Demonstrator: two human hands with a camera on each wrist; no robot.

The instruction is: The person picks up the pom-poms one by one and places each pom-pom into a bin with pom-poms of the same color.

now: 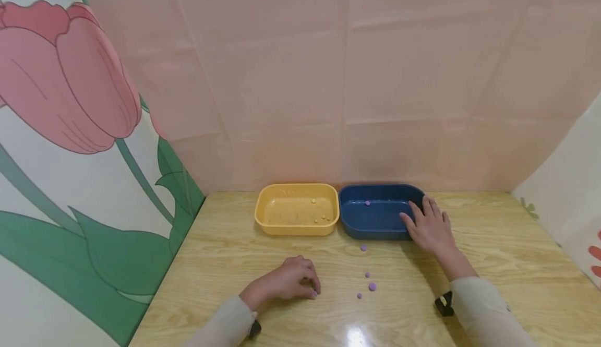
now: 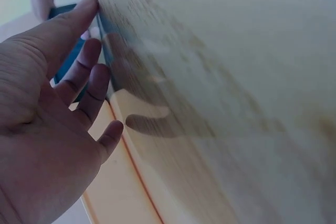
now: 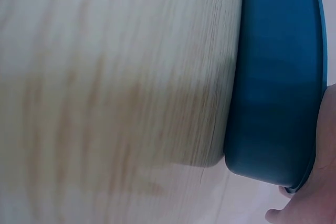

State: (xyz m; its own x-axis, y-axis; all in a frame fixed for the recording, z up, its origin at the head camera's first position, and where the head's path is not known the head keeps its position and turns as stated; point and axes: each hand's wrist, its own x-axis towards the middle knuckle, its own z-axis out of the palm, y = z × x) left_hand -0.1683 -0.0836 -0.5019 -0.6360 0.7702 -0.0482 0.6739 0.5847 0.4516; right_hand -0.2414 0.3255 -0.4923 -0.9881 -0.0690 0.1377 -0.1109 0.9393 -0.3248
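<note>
Low over the table, my left hand (image 1: pixel 293 279) pinches a small purple ball (image 1: pixel 315 293) between thumb and fingertips. In the left wrist view its thumb (image 2: pixel 68 27) hides most of the pinch. My right hand (image 1: pixel 429 228) lies over the right end of a blue tray (image 1: pixel 379 234), fingers spread across the rim. The right wrist view shows only part of this hand (image 3: pixel 317 192) at the tray's rim. One purple ball (image 1: pixel 368 203) is inside the blue tray. Several more, such as a larger purple ball (image 1: pixel 372 287), lie on the wood-grain table between my hands.
Left of the blue tray, a yellow tray (image 1: pixel 297 229) stands against it, with several small yellow balls (image 1: pixel 313 201) inside. Behind both trays rises a pink cloth backdrop (image 1: pixel 347 102). A panel with a painted tulip (image 1: pixel 70 75) borders the table (image 1: pixel 211 263) on the left.
</note>
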